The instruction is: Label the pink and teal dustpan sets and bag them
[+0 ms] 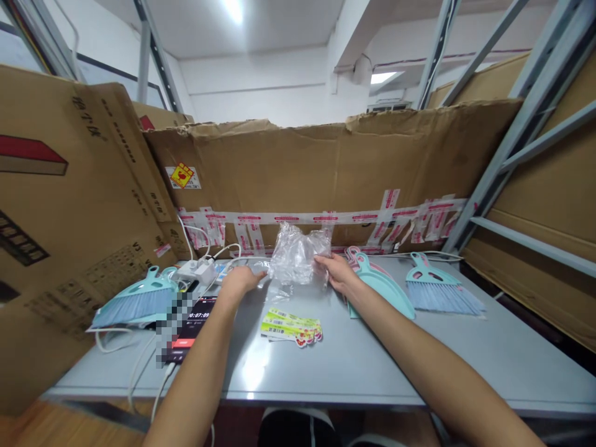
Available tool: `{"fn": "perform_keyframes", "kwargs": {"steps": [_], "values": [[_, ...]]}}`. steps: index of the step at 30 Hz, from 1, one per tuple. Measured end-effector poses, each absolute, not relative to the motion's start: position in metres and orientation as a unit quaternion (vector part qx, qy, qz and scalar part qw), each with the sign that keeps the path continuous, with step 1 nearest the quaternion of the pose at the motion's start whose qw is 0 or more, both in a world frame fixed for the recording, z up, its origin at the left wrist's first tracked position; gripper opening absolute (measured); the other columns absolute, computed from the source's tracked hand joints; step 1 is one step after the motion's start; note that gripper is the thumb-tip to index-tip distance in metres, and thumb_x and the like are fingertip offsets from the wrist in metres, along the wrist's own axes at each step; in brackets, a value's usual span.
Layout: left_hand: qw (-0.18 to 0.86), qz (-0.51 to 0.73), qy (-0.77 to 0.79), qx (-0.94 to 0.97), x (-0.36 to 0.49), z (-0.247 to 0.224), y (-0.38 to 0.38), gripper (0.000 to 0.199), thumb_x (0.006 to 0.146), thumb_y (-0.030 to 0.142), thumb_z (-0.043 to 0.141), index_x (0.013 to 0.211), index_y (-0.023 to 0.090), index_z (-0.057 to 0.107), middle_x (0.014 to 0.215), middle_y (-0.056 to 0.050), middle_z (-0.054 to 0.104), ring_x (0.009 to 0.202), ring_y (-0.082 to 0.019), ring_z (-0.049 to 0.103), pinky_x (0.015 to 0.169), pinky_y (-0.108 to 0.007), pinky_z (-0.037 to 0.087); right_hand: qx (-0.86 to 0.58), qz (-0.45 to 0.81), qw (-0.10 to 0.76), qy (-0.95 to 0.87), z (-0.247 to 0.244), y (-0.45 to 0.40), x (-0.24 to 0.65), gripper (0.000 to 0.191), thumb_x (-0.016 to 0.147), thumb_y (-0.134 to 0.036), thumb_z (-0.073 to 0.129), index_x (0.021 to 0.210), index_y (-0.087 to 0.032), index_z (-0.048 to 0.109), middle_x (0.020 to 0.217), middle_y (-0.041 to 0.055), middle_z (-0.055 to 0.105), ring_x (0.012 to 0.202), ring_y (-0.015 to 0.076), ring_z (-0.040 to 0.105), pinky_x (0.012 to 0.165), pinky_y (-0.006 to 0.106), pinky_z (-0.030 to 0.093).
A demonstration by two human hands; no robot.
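A crumpled heap of clear plastic bags lies at the back middle of the grey tabletop. From the right, my right hand grips the edge of the plastic between its fingers and thumb. My left hand is at the left side of the heap, thumb stretched out towards a loose flap of plastic; its other fingers are partly hidden. Closer to me lies a fanned stack of yellow-green printed cards with red pictures at one end.
Teal dustpans and a small blue-bristled brush lie at right. Another brush, a white power strip with cables and a phone are at left. Cardboard walls the back; metal shelf posts stand right.
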State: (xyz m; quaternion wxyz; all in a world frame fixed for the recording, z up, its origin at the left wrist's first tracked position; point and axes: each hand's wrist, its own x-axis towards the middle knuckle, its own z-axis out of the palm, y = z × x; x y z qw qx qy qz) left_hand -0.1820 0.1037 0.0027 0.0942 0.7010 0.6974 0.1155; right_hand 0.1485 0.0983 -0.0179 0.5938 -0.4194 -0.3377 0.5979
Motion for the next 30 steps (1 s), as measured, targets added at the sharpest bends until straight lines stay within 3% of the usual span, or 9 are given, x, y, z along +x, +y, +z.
{"fn": "perform_keyframes", "kwargs": {"steps": [3, 7, 11, 16, 20, 23, 26, 28, 30], "values": [[0.135, 0.054, 0.693, 0.706, -0.174, 0.002, 0.103, 0.047, 0.082, 0.067, 0.079, 0.073, 0.022, 0.079, 0.079, -0.016, 0.08, 0.087, -0.035, 0.079, 0.082, -0.039, 0.059, -0.42, 0.618, 0.574, -0.335, -0.016, 0.097, 0.15, 0.022, 0.08, -0.008, 0.088, 0.088, -0.019, 0.071, 0.077, 0.0022, 0.08, 0.068, 0.0172, 0.076, 0.068, 0.028, 0.067], [0.202, 0.051, 0.626, 0.751, -0.152, 0.001, 0.101, 0.024, 0.074, 0.043, 0.087, 0.068, 0.021, 0.078, 0.077, -0.01, 0.081, 0.085, -0.03, 0.079, 0.083, -0.034, 0.061, -0.415, 0.649, 0.524, -0.364, -0.017, 0.09, 0.145, 0.023, 0.075, -0.005, 0.089, 0.084, -0.017, 0.071, 0.08, 0.0064, 0.081, 0.071, 0.0191, 0.078, 0.072, 0.03, 0.068], [0.231, 0.233, 0.551, 0.767, -0.127, 0.0, 0.103, 0.01, 0.071, 0.028, 0.086, 0.079, 0.021, 0.084, 0.096, -0.013, 0.085, 0.105, -0.037, 0.078, 0.097, -0.041, 0.061, -0.42, 0.627, 0.524, -0.395, -0.024, 0.084, 0.14, 0.024, 0.069, -0.016, 0.095, 0.081, -0.017, 0.074, 0.077, 0.003, 0.08, 0.067, 0.0176, 0.074, 0.068, 0.028, 0.061], [0.253, 0.406, 0.458, 0.749, -0.112, 0.007, 0.097, 0.021, 0.077, 0.037, 0.087, 0.092, 0.022, 0.088, 0.116, -0.012, 0.083, 0.116, -0.037, 0.075, 0.11, -0.048, 0.058, -0.409, 0.591, 0.561, -0.412, -0.023, 0.085, 0.144, 0.029, 0.064, -0.028, 0.096, 0.082, -0.02, 0.074, 0.081, 0.0013, 0.081, 0.074, 0.0184, 0.074, 0.072, 0.027, 0.058], [0.26, 0.439, 0.413, 0.754, -0.112, 0.014, 0.09, 0.024, 0.083, 0.043, 0.087, 0.091, 0.021, 0.087, 0.118, -0.013, 0.078, 0.115, -0.034, 0.074, 0.111, -0.046, 0.057, -0.4, 0.583, 0.567, -0.423, -0.018, 0.087, 0.149, 0.038, 0.06, -0.036, 0.099, 0.083, -0.02, 0.074, 0.082, 0.005, 0.081, 0.075, 0.0229, 0.075, 0.072, 0.034, 0.061], [0.206, 0.461, 0.438, 0.744, -0.114, 0.018, 0.089, 0.028, 0.095, 0.049, 0.077, 0.097, 0.022, 0.086, 0.135, -0.013, 0.071, 0.132, -0.033, 0.065, 0.122, -0.047, 0.048, -0.404, 0.555, 0.587, -0.429, -0.017, 0.088, 0.151, 0.043, 0.058, -0.039, 0.101, 0.083, -0.02, 0.072, 0.081, 0.0042, 0.079, 0.077, 0.023, 0.075, 0.075, 0.035, 0.061], [0.155, 0.531, 0.509, 0.659, -0.113, 0.019, 0.09, 0.043, 0.108, 0.056, 0.058, 0.124, 0.023, 0.08, 0.159, -0.014, 0.058, 0.155, -0.032, 0.048, 0.133, -0.049, 0.036, -0.407, 0.517, 0.614, -0.436, -0.016, 0.091, 0.153, 0.046, 0.061, -0.042, 0.099, 0.09, -0.021, 0.071, 0.088, 0.0032, 0.079, 0.083, 0.0224, 0.074, 0.079, 0.033, 0.061], [0.252, 0.552, 0.53, 0.592, -0.112, 0.019, 0.092, 0.059, 0.111, 0.064, 0.049, 0.154, 0.025, 0.061, 0.165, -0.016, 0.054, 0.151, -0.032, 0.055, 0.126, -0.05, 0.046, -0.414, 0.474, 0.627, -0.459, -0.015, 0.092, 0.155, 0.045, 0.065, -0.043, 0.097, 0.095, -0.022, 0.07, 0.094, 0.0036, 0.08, 0.089, 0.0227, 0.074, 0.082, 0.033, 0.06], [0.39, 0.524, 0.521, 0.548, -0.11, 0.017, 0.091, 0.083, 0.104, 0.069, 0.063, 0.171, 0.026, 0.039, 0.163, -0.02, 0.058, 0.134, -0.032, 0.069, 0.107, -0.048, 0.061, -0.424, 0.423, 0.631, -0.493, -0.014, 0.091, 0.156, 0.045, 0.069, -0.041, 0.095, 0.101, -0.022, 0.07, 0.1, 0.0049, 0.081, 0.095, 0.0243, 0.075, 0.084, 0.034, 0.061]]}}
